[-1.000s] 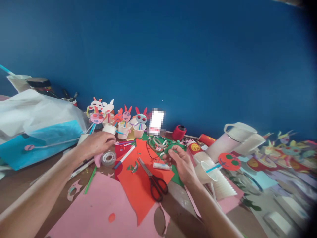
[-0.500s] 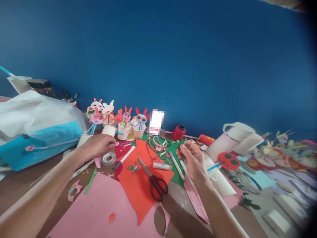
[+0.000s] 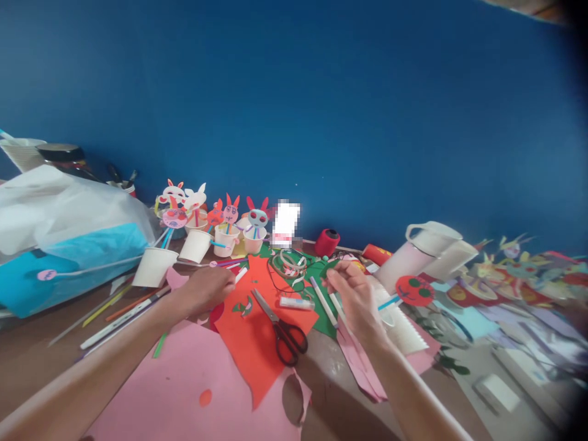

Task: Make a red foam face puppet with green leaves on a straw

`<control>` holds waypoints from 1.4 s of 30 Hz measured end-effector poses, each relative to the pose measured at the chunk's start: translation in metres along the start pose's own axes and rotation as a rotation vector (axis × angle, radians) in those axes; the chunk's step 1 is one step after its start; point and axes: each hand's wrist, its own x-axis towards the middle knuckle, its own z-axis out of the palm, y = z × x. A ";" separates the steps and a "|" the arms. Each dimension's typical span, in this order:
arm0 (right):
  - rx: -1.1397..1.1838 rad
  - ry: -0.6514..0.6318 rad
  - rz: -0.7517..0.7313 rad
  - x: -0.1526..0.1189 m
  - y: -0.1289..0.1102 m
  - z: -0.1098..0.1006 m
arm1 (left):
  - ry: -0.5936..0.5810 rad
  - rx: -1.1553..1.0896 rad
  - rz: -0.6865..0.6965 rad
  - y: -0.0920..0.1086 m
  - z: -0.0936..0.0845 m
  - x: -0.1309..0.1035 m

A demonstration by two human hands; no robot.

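My left hand (image 3: 209, 291) has its fingers curled down over the table, beside the red-orange paper (image 3: 261, 343). It covers the tape roll and most of a white marker (image 3: 241, 274); whether the fingers grip anything is hidden. Between the thumb and fingertips of my right hand (image 3: 353, 289) is a small green paper piece (image 3: 327, 269). Black-handled scissors (image 3: 285, 334) lie slightly open on the red-orange paper between my hands. A clear-white tube (image 3: 296, 303) and green paper scraps (image 3: 242, 306) rest close by. More white markers (image 3: 324, 301) lie left of my right hand.
Paper cups (image 3: 156, 267) hold animal-face puppets on sticks (image 3: 258, 218) along the back. Pink paper (image 3: 184, 386) covers the front. On the right stand a white jug (image 3: 413, 251) and a red round face on a blue straw (image 3: 414, 291). A blue bag (image 3: 101, 248) sits left.
My left hand has come down and to the right, from above the tape roll to over it and the marker. My right hand still pinches the green paper. The view has shifted slightly.
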 end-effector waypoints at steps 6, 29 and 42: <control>-0.087 -0.104 0.085 -0.025 0.037 0.008 | 0.052 0.054 0.001 -0.007 -0.009 0.002; -0.568 -0.257 -0.296 -0.058 0.074 0.019 | 0.142 0.101 -0.188 -0.039 -0.043 -0.009; -0.689 -0.318 -0.456 -0.056 0.087 0.013 | 0.013 -0.037 0.179 0.012 0.017 -0.004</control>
